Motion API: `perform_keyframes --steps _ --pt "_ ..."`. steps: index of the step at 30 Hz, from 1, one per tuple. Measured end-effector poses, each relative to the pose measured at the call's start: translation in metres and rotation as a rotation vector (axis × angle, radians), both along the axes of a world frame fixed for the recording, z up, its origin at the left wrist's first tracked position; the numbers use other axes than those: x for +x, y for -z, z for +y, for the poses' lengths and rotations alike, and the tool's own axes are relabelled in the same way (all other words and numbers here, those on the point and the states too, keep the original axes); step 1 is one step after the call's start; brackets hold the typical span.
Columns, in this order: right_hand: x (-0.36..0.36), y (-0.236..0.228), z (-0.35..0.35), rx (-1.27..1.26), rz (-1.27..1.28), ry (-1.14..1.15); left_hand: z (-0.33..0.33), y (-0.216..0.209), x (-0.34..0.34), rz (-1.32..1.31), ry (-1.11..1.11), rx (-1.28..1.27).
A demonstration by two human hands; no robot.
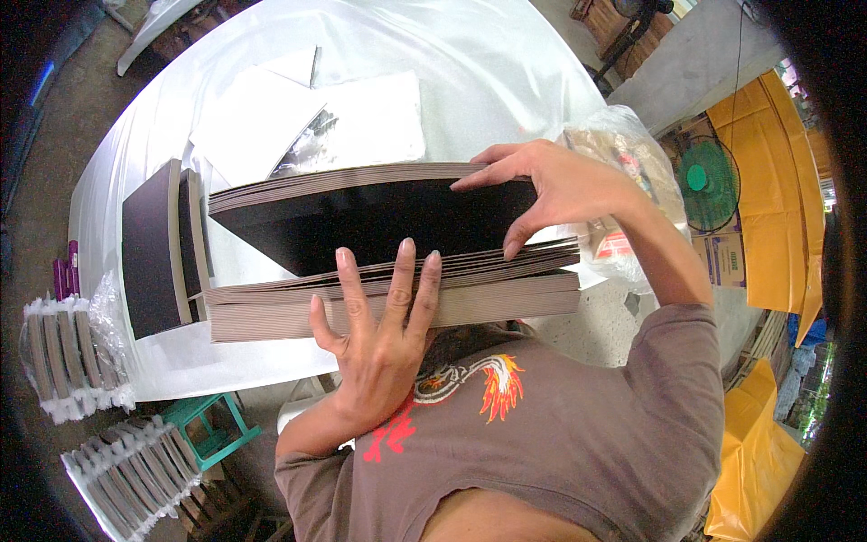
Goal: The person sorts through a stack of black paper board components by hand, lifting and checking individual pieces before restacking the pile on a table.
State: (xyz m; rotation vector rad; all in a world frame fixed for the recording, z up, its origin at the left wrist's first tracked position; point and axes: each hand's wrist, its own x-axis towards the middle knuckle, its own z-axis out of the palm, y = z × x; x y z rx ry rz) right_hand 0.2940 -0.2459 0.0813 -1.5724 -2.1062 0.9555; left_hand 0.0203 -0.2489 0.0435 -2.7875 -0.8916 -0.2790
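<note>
A thick stack of black boards (375,226) with grey-brown edges lies across the table in front of me. It is parted into a far bundle (348,178) and a near bundle (271,316), with a black face showing between them. My right hand (551,194) curves round the right end of the parted boards. Its fingers are at the far bundle's edge and its thumb touches loose board edges of the near one. Against the near bundle's edges, my left hand (375,334) lies with fingers spread. Further black boards (153,253) stand on the left.
White sheets (262,122) and a plastic-wrapped packet (375,117) lie on the white-covered table (488,63). A clear bag (623,154) sits at its right. Wrapped board bundles (68,348) and a green stool (208,429) are at lower left; a green fan (707,181) stands right.
</note>
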Motion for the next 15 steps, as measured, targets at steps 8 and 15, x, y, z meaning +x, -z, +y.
perform_keyframes --steps 8,15 --pt "0.0013 0.0017 0.0023 0.026 -0.018 -0.006 -0.001 0.0011 -0.0019 -0.012 0.005 0.001" --pt "0.0037 0.005 0.0048 -0.072 0.168 -0.024 -0.0017 0.0016 -0.0012 -0.022 -0.007 -0.002"
